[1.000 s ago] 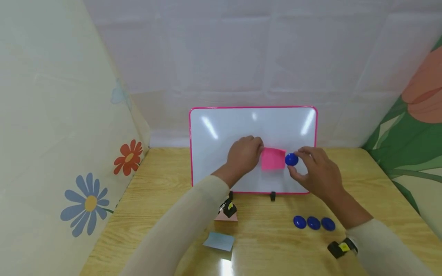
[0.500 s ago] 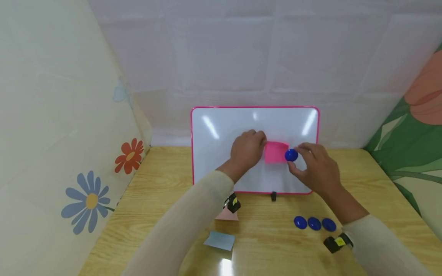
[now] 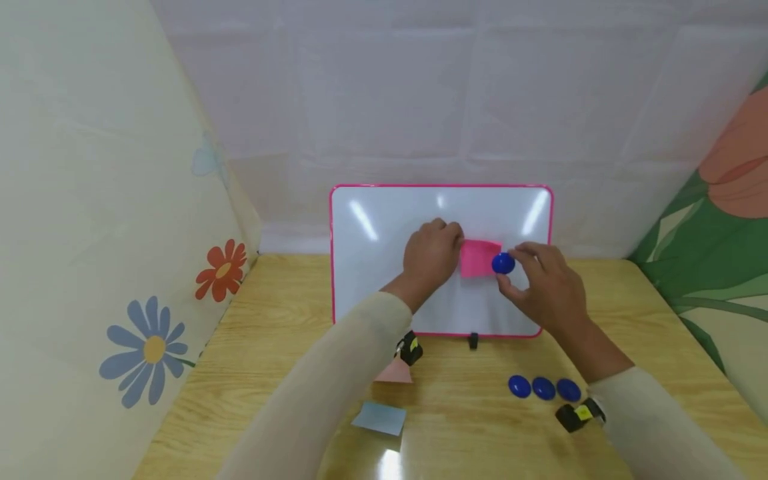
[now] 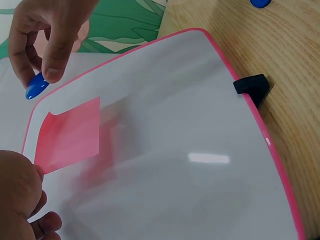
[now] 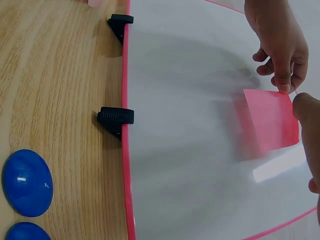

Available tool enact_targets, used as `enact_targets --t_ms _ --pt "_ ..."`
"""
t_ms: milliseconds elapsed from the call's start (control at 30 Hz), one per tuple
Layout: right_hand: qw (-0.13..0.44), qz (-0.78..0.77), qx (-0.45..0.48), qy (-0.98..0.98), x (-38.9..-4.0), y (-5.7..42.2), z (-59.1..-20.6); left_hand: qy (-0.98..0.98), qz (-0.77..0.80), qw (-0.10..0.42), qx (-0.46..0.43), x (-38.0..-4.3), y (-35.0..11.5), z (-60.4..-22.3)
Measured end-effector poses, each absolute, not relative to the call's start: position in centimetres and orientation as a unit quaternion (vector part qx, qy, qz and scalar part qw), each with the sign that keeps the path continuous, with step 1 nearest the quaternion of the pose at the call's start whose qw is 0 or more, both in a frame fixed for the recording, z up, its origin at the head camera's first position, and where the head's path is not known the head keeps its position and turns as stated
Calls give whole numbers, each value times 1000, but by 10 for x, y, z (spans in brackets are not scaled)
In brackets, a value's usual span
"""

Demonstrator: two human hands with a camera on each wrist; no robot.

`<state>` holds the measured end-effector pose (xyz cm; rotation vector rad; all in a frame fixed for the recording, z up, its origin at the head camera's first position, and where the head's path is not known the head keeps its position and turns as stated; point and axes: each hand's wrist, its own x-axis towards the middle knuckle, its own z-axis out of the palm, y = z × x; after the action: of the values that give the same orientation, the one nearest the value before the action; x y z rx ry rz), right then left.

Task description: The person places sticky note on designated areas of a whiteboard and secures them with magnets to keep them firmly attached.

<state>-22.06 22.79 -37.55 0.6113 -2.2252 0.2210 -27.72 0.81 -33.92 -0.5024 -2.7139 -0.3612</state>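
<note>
My left hand (image 3: 433, 253) pinches the upper left corner of a pink sticky note (image 3: 477, 259) in front of a whiteboard (image 3: 384, 280) with a pink frame. In the left wrist view the note (image 4: 75, 135) stands off the board, with its shadow beside it. Between thumb and index finger, my right hand (image 3: 549, 283) pinches a round blue magnet (image 3: 503, 263) by its edge. That magnet overlaps the note's right side in the head view, while the left wrist view shows the magnet (image 4: 37, 86) apart from the note. The right wrist view hides it behind my hand.
Three blue magnets (image 3: 543, 388) lie in a row on the wooden table (image 3: 468, 413), below the board's right part. A light blue note (image 3: 381, 419) and a pale pink note (image 3: 395, 371) lie toward the front left. Black clip feet (image 5: 116, 116) support the board's lower edge.
Both hands have risen along the board, lifting the pink note higher. The blue magnet has moved up and slightly left, now overlapping the note's right edge in the head view.
</note>
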Motion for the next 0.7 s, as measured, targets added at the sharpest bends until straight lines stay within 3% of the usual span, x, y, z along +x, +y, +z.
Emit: enact_targets --t_ms 700 --pt "400 97 218 -885 -233 224 -371 -959 -145 182 -160 -288 16 -334"
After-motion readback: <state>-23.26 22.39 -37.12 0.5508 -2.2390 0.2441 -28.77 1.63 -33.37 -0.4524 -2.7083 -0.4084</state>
